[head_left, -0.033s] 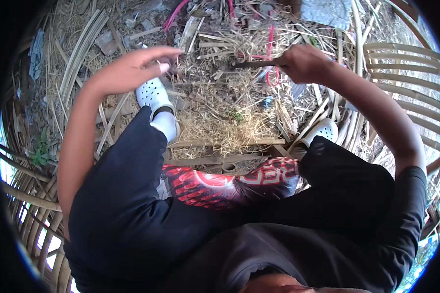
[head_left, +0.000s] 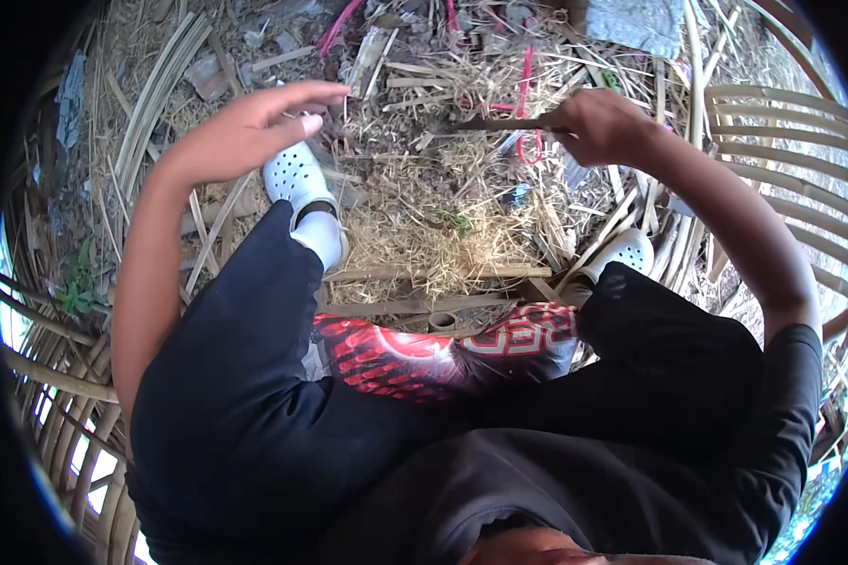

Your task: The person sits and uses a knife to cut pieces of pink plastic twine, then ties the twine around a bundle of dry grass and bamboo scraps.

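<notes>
My right hand [head_left: 605, 127] is closed around the handle end of a knife [head_left: 499, 123]. Its dark, narrow blade points left, above the straw-strewn ground. Across from it, my left hand [head_left: 245, 134] is raised over a white clog [head_left: 295, 176] on my left foot. The left thumb and fingers stand apart in a curve, and I make out nothing held between them. A gap separates the blade's tip from the left fingers.
Straw and shavings [head_left: 443, 240] cover the ground, with pink cord [head_left: 526, 80] among them. Bamboo slats curve at the right [head_left: 782, 132] and left [head_left: 71, 443]. A wooden strip [head_left: 499, 273] lies before a red printed cloth [head_left: 396, 358] between my legs. Long split strips [head_left: 165, 85] lie far left.
My right hand, still gripping the knife, has shifted slightly to the right. My left hand has moved slightly left and up.
</notes>
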### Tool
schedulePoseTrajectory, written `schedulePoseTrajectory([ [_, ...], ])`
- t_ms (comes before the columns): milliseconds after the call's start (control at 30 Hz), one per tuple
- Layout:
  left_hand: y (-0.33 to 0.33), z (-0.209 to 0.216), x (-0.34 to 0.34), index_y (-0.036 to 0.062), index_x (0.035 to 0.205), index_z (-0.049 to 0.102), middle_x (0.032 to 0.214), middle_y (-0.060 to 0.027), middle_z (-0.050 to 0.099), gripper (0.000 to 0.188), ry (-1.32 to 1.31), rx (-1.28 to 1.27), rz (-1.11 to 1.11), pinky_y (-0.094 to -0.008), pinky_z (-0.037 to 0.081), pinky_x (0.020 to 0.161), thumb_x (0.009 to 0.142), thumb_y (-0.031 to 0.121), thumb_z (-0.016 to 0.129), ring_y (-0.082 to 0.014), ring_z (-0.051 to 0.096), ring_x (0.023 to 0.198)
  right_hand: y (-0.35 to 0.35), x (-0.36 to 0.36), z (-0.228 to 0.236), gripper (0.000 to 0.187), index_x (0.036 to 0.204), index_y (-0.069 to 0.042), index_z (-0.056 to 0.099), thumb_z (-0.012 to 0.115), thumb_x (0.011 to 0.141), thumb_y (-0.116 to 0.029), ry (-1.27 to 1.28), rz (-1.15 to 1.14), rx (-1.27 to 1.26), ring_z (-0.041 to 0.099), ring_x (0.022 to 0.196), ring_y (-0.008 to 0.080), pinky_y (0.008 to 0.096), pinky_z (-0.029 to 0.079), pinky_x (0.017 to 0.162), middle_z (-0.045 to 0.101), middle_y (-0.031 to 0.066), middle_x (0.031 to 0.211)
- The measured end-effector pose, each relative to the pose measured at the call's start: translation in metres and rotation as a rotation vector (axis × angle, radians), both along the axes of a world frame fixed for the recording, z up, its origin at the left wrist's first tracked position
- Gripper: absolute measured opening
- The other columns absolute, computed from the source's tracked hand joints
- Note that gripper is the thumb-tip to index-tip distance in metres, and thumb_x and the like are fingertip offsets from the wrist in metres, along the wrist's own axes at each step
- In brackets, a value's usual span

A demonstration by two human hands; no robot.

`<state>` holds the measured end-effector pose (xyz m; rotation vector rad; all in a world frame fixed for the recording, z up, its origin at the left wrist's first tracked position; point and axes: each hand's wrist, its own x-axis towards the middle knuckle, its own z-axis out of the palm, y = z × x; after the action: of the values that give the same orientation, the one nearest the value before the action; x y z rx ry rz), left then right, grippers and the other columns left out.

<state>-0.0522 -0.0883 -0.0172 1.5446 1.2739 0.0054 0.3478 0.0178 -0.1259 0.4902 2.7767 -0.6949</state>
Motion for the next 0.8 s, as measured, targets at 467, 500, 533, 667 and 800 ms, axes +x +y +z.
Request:
schedulePoseTrajectory([
  [467,-0.015,-0.082,0.019,0.0082,0.141,0.050,0.135,-0.0140,0.059,0.045,0.122,-0.227,-0.103,-0.0373,0.045,0.104,0.100,0.024,0.054,-0.0242,0.057,0.124,0.044,-0.019,0.009,0.023,0.115,-0.023,0.073,0.062,0.095,-0.027,-0.208,-0.227,0.144,0.065,0.060,0.0175,0.0345,0.053,0.056,0.071,0.0032,0.074],
  [500,-0.015,-0.083,0.021,0.0084,0.142,0.050,0.136,-0.0142,0.058,0.045,0.089,-0.276,-0.058,-0.0373,0.044,0.104,0.100,0.026,0.053,-0.0245,0.057,0.124,0.055,-0.004,-0.011,0.024,0.116,-0.024,0.073,0.061,0.096,-0.031,0.009,-0.229,0.178,0.064,0.058,0.0150,0.0318,0.053,0.053,0.070,0.0032,0.073],
  [533,-0.018,-0.083,0.020,0.0086,0.142,0.049,0.136,-0.0144,0.058,0.046,0.061,-0.335,-0.009,-0.0374,0.044,0.104,0.100,0.027,0.053,-0.0248,0.057,0.124,0.056,-0.006,-0.014,0.025,0.118,-0.023,0.072,0.059,0.098,-0.033,0.167,-0.291,0.218,0.063,0.055,0.0135,0.0289,0.053,0.050,0.070,0.0034,0.072],
  [667,-0.020,-0.085,0.012,0.0085,0.143,0.048,0.136,-0.0143,0.058,0.047,0.017,-0.401,0.089,-0.0368,0.042,0.105,0.101,0.027,0.052,-0.0239,0.056,0.125,0.071,-0.001,-0.002,0.024,0.116,-0.019,0.073,0.062,0.097,-0.029,0.106,-0.422,0.304,0.057,0.044,0.0136,0.0320,0.048,0.044,0.069,0.0042,0.063],
  [800,-0.019,-0.092,0.006,0.0102,0.144,0.047,0.139,-0.0127,0.056,0.046,0.074,-0.402,0.075,-0.0381,0.040,0.108,0.101,0.027,0.052,-0.0237,0.054,0.127,0.031,-0.020,0.005,0.024,0.118,-0.020,0.072,0.061,0.097,-0.027,0.108,-0.261,0.227,0.048,0.041,0.0102,0.0271,0.041,0.039,0.062,0.0006,0.057],
])
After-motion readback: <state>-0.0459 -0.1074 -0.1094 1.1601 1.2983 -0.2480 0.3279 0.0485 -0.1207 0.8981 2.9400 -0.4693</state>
